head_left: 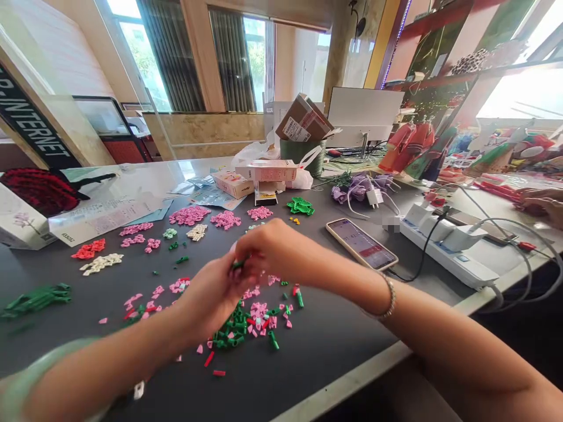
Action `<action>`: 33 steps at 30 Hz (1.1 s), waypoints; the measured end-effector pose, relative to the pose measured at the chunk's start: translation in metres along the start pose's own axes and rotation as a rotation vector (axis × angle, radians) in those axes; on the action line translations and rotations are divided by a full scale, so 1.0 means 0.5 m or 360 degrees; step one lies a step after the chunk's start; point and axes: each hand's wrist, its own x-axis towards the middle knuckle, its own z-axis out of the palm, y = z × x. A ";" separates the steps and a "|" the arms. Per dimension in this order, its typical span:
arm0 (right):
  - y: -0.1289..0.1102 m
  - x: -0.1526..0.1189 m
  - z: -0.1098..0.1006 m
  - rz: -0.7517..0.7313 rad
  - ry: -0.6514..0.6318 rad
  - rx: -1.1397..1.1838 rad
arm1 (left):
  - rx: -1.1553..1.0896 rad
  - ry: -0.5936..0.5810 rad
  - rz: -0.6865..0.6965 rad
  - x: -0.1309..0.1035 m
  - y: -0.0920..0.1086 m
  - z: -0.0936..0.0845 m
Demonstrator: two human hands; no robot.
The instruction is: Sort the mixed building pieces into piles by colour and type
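Over the middle of the dark table [325, 351] my two hands meet. My left hand [220, 287] has its fingers closed around a small dark green piece [238, 265]. My right hand [264, 246] reaches in from the right, its fingers bent down against the left fingers; what they hold, if anything, is hidden. Below the hands lies a loose pile of green pieces [231, 331] mixed with pink pieces [259, 310] and a few red ones. Farther back, sorted heaps hold pink pieces [189, 215], cream pieces [101, 264], red pieces [89, 249] and green leaf-like pieces [301, 206].
A phone [361, 243] and a white power strip [448, 252] with cables lie at the right. Small boxes [268, 170], a green bin [303, 153] and a monitor [365, 114] stand behind. Another person's hand [543, 202] is at the far right edge.
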 end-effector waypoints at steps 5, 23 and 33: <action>0.067 -0.002 -0.054 0.0048 0.0352 -0.0139 | -0.0080 -0.0103 0.0153 0.086 0.030 0.087; 0.203 0.020 0.074 0.1378 0.1099 0.1599 | -0.0275 -0.0007 0.0650 0.331 0.044 0.156; 0.240 0.044 0.082 0.1414 0.1011 0.2175 | 0.0512 -0.0127 0.0883 0.376 -0.007 0.167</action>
